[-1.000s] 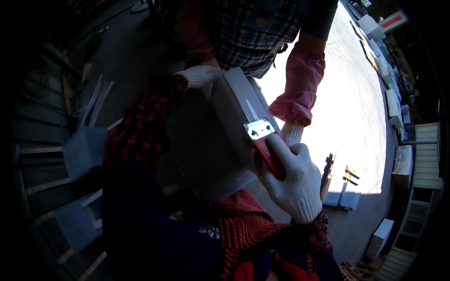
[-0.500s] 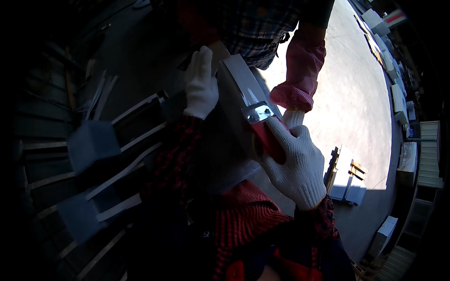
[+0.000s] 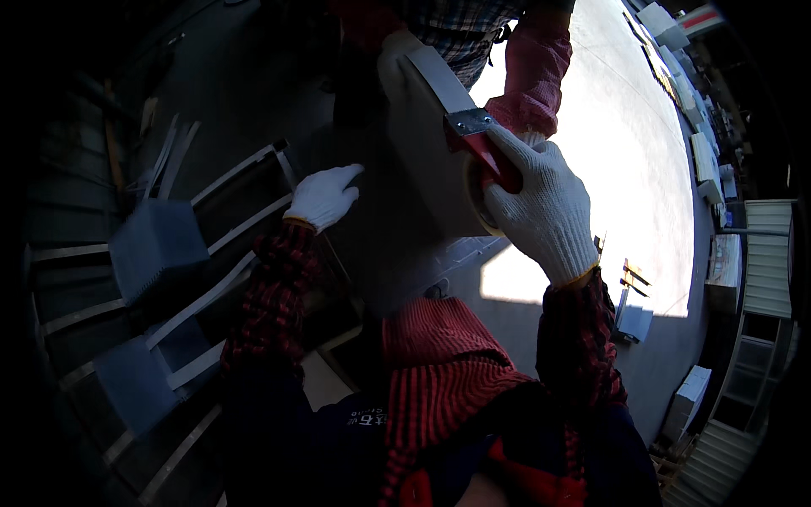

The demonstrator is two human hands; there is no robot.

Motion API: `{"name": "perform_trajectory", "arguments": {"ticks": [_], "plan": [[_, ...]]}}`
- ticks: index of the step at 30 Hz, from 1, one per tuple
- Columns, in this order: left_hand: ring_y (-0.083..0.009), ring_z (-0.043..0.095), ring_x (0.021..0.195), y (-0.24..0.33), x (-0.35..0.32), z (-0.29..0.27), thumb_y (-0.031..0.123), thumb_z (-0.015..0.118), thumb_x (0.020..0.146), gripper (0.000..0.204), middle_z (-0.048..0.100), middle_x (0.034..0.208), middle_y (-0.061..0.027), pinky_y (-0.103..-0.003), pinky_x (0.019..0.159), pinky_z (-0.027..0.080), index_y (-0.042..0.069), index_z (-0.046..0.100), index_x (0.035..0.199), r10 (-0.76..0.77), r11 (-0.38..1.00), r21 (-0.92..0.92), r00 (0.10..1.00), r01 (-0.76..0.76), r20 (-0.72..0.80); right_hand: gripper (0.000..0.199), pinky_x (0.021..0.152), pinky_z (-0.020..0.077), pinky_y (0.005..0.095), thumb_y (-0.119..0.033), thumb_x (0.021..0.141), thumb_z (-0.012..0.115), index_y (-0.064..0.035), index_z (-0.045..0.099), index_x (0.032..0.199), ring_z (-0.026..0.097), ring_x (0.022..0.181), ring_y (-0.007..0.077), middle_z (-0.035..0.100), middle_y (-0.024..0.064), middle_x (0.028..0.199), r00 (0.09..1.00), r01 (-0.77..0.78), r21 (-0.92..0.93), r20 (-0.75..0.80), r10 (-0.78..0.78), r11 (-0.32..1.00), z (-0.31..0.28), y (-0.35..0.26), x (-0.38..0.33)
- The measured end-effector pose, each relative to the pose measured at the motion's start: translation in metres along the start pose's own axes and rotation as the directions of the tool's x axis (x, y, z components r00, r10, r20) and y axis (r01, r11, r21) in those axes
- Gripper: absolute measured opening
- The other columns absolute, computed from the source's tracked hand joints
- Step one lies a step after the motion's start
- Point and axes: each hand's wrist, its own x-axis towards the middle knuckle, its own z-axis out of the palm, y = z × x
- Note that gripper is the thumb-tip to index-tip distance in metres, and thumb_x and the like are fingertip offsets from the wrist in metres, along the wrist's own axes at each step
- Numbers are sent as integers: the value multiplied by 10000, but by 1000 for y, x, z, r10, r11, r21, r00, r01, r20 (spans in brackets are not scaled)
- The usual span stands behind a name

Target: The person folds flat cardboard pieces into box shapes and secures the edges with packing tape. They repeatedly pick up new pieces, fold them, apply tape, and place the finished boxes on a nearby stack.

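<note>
My right hand, in a white knit glove, is wrapped round the handle of a red tape dispenser. The dispenser's metal head rests at the near end of the pale narrow top of a long grey box. A roll of tape shows below the handle. My left hand, gloved too, is off the box to its left, holding nothing, with a finger stretched out to the right. Deep shadow hides the box's lower left side.
Opposite me stands a person in a plaid apron and pink sleeves, gloved hands at the box. Wrapped grey-blue blocks stand on pale slats at left. A stack of panels lies on the floor at right.
My left hand has come away from beside the box, moving left and nearer to me. My right hand and the tape dispenser have moved slightly up in the view.
</note>
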Motion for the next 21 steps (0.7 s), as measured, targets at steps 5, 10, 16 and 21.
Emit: {"name": "perform_trajectory", "arguments": {"ticks": [5, 10, 16, 21], "plan": [[-313, 498, 1331, 57, -19, -34, 262, 630, 928, 586, 537, 1440, -128, -412, 1115, 399, 152, 456, 1476, 110, 994, 18, 927, -111, -359, 522, 758, 577, 391, -310, 861, 640, -212, 603, 1373, 703, 909, 315, 678, 174, 1120, 999, 35, -68, 23, -34, 997, 1, 10, -5], [-333, 419, 1398, 100, -3, -37, 213, 724, 862, 779, 424, 1534, -120, -442, 1158, 372, 190, 339, 1539, 345, 929, 305, 794, -212, -501, 561, 714, 579, 372, -310, 875, 677, -207, 569, 1415, 696, 836, 285, 666, 167, 1000, 999, 48, 70, 11, -49, 996, -12, 42, -80], [-354, 362, 1427, 147, 34, -35, 35, 781, 728, 928, 374, 1559, -118, -446, 1201, 311, 198, 346, 1531, 700, 673, 504, 687, -542, -196, 637, 628, 594, 367, -345, 853, 752, -195, 514, 1425, 699, 789, 292, 604, 185, 1064, 999, 18, 104, -30, -14, 994, 15, 99, -186], [-354, 363, 1424, 167, 48, -25, -15, 777, 672, 960, 378, 1546, -129, -444, 1204, 304, 184, 360, 1514, 741, 581, 528, 671, -619, -28, 718, 648, 599, 377, -248, 802, 785, -228, 473, 1449, 695, 830, 289, 586, 155, 1053, 999, 10, 155, -38, -4, 988, 23, 103, -217]]}}
